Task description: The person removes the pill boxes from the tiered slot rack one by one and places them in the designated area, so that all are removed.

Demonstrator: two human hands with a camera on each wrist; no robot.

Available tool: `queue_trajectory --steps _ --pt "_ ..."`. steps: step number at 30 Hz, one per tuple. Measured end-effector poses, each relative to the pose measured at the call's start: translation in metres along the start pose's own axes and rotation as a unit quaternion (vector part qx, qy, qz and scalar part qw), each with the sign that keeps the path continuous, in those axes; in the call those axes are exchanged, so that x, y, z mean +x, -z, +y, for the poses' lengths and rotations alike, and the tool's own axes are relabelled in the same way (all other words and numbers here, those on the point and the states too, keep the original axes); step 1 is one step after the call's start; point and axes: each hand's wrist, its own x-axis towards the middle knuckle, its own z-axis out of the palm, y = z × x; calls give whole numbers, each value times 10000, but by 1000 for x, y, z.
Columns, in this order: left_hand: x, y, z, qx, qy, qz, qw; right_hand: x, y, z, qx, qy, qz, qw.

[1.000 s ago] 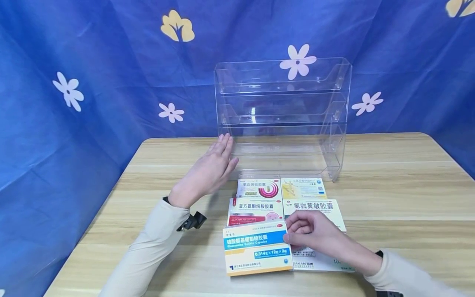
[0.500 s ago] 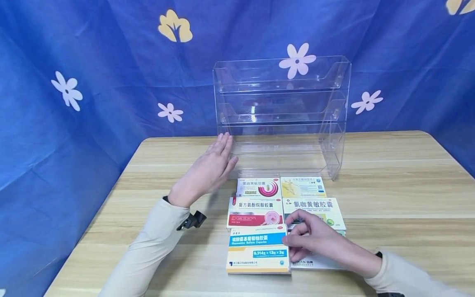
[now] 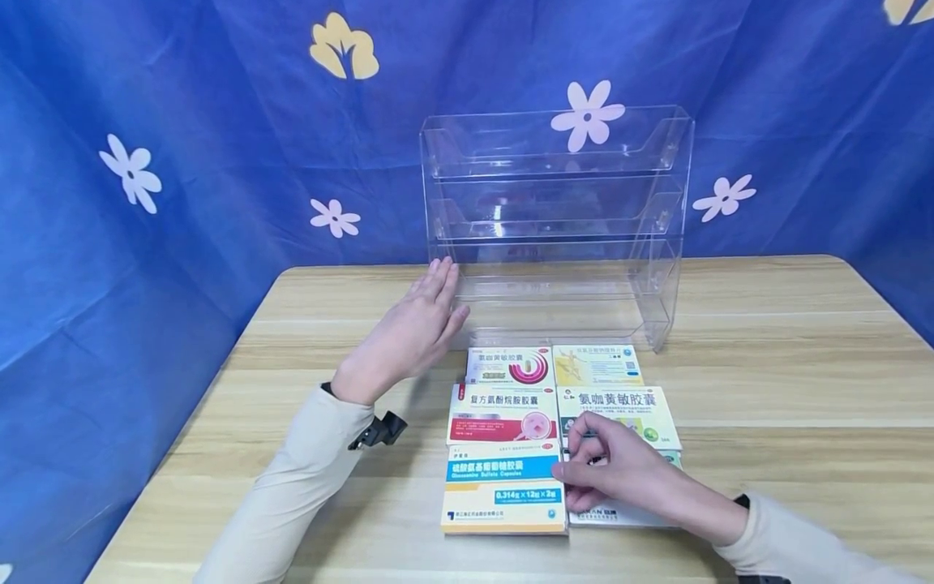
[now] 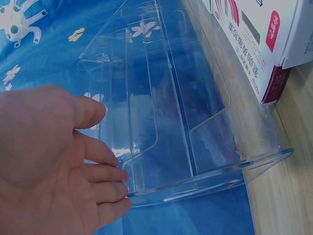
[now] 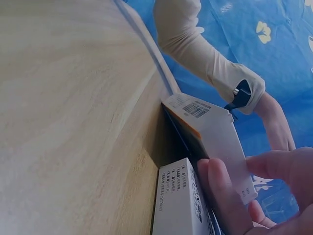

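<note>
In the head view my right hand [image 3: 620, 470] pinches the right edge of a blue, white and orange capsule box [image 3: 503, 489], the nearest on the left of a group of medicine boxes. The right wrist view shows thumb and fingers on opposite faces of this capsule box [image 5: 215, 132], its near end raised at a slant. Partly under the right hand lies a white and green medicine box [image 3: 616, 519]. My left hand [image 3: 409, 332] has straight fingers against the left side of a clear plastic display rack [image 3: 554, 207]; its fingertips touch the rack's edge in the left wrist view.
Behind the capsule box lie a red and white medicine box [image 3: 503, 414], a pink-ringed box [image 3: 507, 367], a yellow box [image 3: 598, 367] and a green-marked box [image 3: 620, 410]. They sit close before the rack on a wooden table [image 3: 773, 365]. A blue curtain [image 3: 241, 122] hangs behind.
The capsule box has straightened from a slight tilt and lines up under the red box. My right hand stays on its edge, barely shifted. The left hand stays at the rack.
</note>
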Motion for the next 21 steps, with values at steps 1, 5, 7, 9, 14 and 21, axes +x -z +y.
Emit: queue_trajectory --steps 1,5,7,9,14,21 --pt "0 0 0 -3 -7 11 10000 0 0 0 -87 -4 14 10000" --pt "0 1 1 -48 -14 18 10000 -2 1 0 -447 40 25 9990" --pt "-1 1 1 -66 -10 13 10000 -3 1 0 -625 97 34 9980" --pt "-1 1 1 -58 -1 3 10000 -4 0 1 -838 220 43 9962" --pt "0 1 0 -18 16 8 10000 -6 -7 0 -2165 1402 256 9658" --pt "-2 -2 -1 -157 -80 170 9997 -2 -7 -13 -3216 2545 837 9082"
